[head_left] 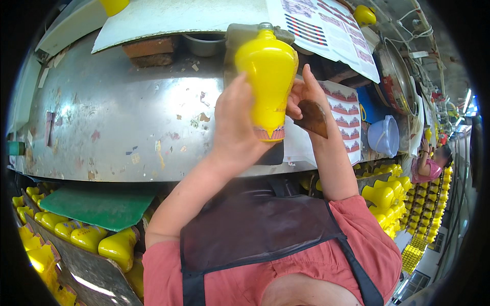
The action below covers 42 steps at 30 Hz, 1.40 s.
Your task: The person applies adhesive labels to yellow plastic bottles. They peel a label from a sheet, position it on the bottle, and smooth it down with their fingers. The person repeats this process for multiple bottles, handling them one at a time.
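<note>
A glossy yellow vase-shaped bottle with a narrow silvery neck is between my hands, in front of me. Round its base runs a reddish patterned band, and another patterned strip shows along its right edge. My left hand, blurred by motion, is wrapped against the bottle's left side and lower end. On the other side, my right hand has its fingertips near or touching the bottle; contact is partly hidden. A thin brown flat piece with a curved edge is held in that right hand. Beneath the bottle lies a dark cloth pad.
Printed sheets with red patterns lie right of my hands, near a pale bucket. A metal table with paper scraps extends left. Bricks prop a white board. Yellow vessels fill racks below; another person works far right.
</note>
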Tool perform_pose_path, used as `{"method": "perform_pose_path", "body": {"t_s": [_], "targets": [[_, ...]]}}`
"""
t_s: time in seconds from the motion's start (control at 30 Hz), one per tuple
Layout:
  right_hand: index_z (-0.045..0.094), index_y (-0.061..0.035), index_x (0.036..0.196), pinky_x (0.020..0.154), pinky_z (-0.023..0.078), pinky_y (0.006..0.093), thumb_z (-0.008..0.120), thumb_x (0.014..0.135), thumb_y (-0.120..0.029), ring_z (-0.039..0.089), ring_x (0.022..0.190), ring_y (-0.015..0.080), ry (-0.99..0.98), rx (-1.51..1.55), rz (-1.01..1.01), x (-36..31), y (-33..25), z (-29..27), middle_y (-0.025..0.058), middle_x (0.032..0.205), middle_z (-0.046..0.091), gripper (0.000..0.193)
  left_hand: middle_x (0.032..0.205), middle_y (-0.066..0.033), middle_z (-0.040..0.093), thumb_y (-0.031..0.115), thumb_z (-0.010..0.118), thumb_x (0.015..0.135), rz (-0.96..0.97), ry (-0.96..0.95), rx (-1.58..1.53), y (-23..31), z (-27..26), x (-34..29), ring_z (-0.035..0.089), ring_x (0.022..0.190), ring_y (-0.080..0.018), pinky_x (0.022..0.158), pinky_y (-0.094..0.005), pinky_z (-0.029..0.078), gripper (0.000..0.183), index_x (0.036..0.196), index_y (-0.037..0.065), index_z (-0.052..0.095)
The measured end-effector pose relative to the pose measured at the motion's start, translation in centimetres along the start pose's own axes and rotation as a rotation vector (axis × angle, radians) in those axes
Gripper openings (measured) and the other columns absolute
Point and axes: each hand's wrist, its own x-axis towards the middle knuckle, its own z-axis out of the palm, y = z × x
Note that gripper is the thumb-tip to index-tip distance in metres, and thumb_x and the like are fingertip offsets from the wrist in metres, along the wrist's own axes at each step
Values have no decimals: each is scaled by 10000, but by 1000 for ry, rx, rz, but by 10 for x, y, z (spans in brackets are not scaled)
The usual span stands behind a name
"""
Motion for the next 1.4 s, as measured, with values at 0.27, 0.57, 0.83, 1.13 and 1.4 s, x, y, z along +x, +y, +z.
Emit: {"method": "perform_pose_path", "body": {"t_s": [0.27,0.57,0.83,1.13,1.4], "targets": [[588,9,1376,427,306,184,285,1049,-680,437,464,32,123,-90,-45,-7,-7,5,54,1123,743,821,1504,-208,375,266,946,682,-37,-28,-72,1,-3,8,445,1374,-371,1138,-460,383,1191,1556,25,173],[574,6,1410,437,300,164,312,1043,-687,422,429,18,267,-394,-136,-22,-17,16,-44,534,502,827,1431,-244,483,285,926,681,-208,-188,-77,-9,-16,10,475,1322,-434,1107,-490,401,1131,1528,-17,240],[661,-59,1348,475,337,204,403,1105,-388,428,494,28,280,-541,-414,-35,-14,16,-48,609,510,484,1556,-207,355,140,931,681,-552,-463,-660,-30,-16,14,424,1421,-320,1155,-423,373,1414,1608,103,-136],[692,7,1256,728,468,254,517,1070,-244,589,838,83,257,-570,-611,-28,-13,14,18,906,670,357,1539,-136,344,79,915,683,-503,-487,-652,-29,-9,15,474,1356,-275,1084,-426,454,1406,1612,182,-136],[699,30,1228,794,491,271,529,1063,-278,612,896,106,201,-614,-443,-33,-24,11,67,947,703,388,1510,-137,368,58,898,702,-491,-458,-618,-25,-9,15,518,1296,-272,1039,-424,486,1365,1610,182,-113]]}}
